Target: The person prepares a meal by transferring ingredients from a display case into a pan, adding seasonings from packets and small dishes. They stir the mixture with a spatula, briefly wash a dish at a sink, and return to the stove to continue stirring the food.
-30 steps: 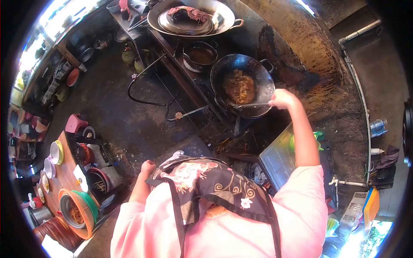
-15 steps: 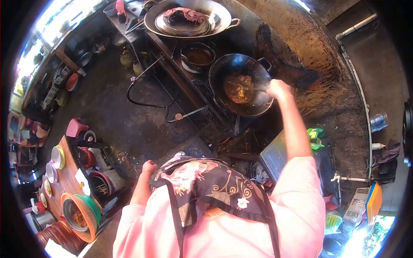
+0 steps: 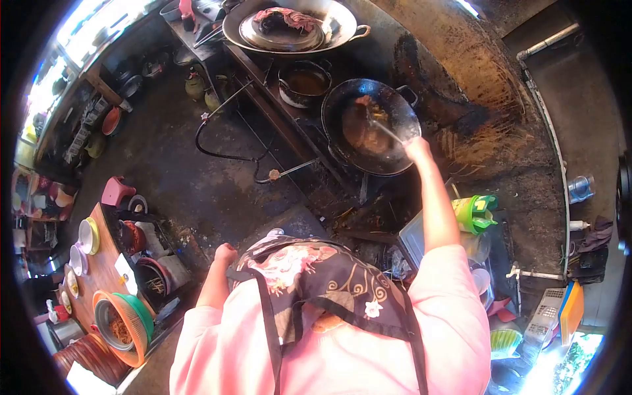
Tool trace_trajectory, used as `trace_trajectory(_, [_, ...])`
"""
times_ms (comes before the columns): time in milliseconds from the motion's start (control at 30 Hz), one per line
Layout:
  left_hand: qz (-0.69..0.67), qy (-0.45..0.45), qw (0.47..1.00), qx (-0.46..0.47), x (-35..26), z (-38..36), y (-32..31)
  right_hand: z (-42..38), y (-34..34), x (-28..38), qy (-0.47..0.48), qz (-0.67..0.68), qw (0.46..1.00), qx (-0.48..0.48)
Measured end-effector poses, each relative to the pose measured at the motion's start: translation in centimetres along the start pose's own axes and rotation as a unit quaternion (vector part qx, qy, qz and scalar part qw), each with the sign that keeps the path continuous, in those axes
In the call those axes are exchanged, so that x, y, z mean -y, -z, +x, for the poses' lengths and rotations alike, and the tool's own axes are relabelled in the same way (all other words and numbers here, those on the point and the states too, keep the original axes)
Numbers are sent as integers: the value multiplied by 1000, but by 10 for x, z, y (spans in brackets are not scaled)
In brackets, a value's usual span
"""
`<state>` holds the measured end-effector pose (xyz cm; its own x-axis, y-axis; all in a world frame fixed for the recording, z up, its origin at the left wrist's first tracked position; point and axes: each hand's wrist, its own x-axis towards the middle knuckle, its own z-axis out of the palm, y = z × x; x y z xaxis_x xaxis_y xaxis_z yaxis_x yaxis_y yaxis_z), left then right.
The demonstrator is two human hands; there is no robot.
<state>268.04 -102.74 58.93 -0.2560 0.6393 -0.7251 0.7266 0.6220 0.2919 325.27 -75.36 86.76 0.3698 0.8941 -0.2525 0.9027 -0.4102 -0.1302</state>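
My right hand (image 3: 414, 146) is closed round the thin handle of a spatula (image 3: 390, 131), reaching in over the right rim of a dark wok (image 3: 336, 150). The head of the spatula is in the food (image 3: 362, 131), brownish pieces in sauce at the bottom of the wok, and its exact shape is hard to make out. My left hand (image 3: 226, 253) hangs beside my flowered apron (image 3: 289, 266), fingers curled, with nothing visible in it. Left of the wok stands a smaller pot (image 3: 304, 83) with brown liquid.
A large wide pan (image 3: 342, 29) with a lid and a pink cloth is at the back. A gas hose (image 3: 217, 156) loops in front of the stove. A green container (image 3: 471, 214) stands by my right arm. At left, a wooden table (image 3: 105, 253) holds bowls and an orange basket (image 3: 135, 352).
My right hand has moved slightly down and left, and more of the spatula handle shows. The food in the wok has been shifted about. My left hand stays almost still.
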Motion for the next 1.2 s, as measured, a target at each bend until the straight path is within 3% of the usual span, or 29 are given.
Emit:
trace_trajectory(33, [0, -9, 1000, 0, 0, 3, -3, 6, 8, -10, -25, 36, 999, 28])
trace_trajectory(100, [0, -28, 1000, 0, -2, 8, -9, 3, 14, -14, -3, 23, 998, -57])
trace_trajectory(200, [34, -42, 998, 44, -6, 7, -17, -8, 10, 6, -56, -11, 996, -65])
trace_trajectory(300, [15, -65, 996, 51, -6, 9, -21, -13, 7, 19, 11, -88, 996, 22])
trace_trajectory(500, [7, -43, 999, 22, -2, 9, -18, -53, 113, 32, 116, -262, 958, 23])
trace_trajectory(633, [30, -43, 998, 28, 7, 5, -18, -76, 129, 56, 123, -285, 937, 160])
trace_trajectory(700, [22, -52, 997, 46, 19, 17, -29, -73, 89, 57, 183, -269, 943, 71])
trace_trajectory(800, [6, -32, 998, 52, 15, 14, -27, -58, 44, 67, 69, -172, 981, 65])
trace_trajectory(900, [-33, -10, 999, 31, 11, 9, -19, -34, 45, 38, 35, -118, 992, 20])
trace_trajectory(933, [-51, -6, 998, 20, 11, 11, -19, -15, 45, 16, 62, -131, 989, 6])
trace_trajectory(1033, [-74, 15, 997, 22, 16, 5, -16, -69, 106, 33, 76, -250, 965, 0])
trace_trajectory(1100, [-10, -20, 1000, 21, 22, 1, -22, -72, 108, 29, 77, -296, 952, 3])
trace_trajectory(1200, [13, -52, 998, 26, 47, 11, -40, -39, 66, 14, 11, -244, 969, 24])
